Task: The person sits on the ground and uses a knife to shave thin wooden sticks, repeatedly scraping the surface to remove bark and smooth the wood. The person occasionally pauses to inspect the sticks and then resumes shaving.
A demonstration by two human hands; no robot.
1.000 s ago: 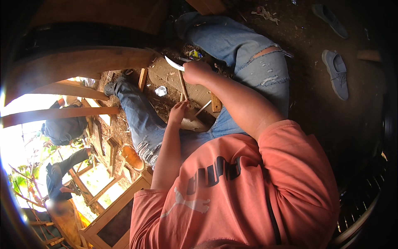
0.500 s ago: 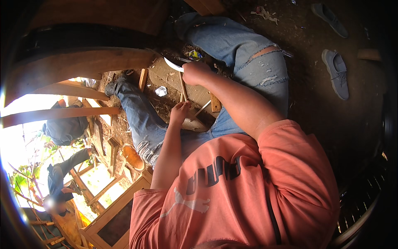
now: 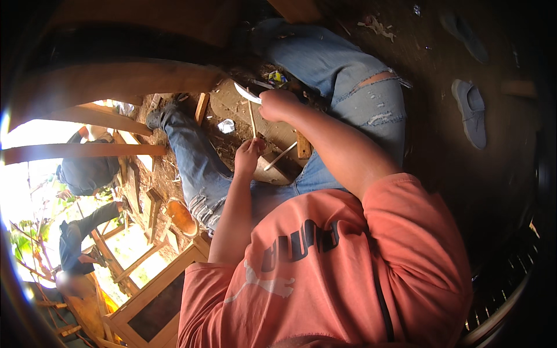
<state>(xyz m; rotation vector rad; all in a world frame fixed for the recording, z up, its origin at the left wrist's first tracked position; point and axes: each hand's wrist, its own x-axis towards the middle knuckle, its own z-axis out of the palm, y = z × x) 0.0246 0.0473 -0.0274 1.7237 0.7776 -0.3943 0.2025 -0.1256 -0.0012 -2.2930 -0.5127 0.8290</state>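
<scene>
The knife (image 3: 246, 93) is in the right hand (image 3: 279, 106). A thin stick (image 3: 252, 119) goes from near the knife to the left hand (image 3: 248, 155), closer to the person. Left of the knife lie a scrap (image 3: 226, 126) and a wood strip (image 3: 201, 108). Far right of the knife is a shoe (image 3: 470, 113).

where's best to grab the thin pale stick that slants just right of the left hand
Probably mid-length on the thin pale stick, from above, pinching across it: it is slim and straight, and its middle looks uncovered. The bare left hand, nearest, holds another slender pale stick.
</scene>
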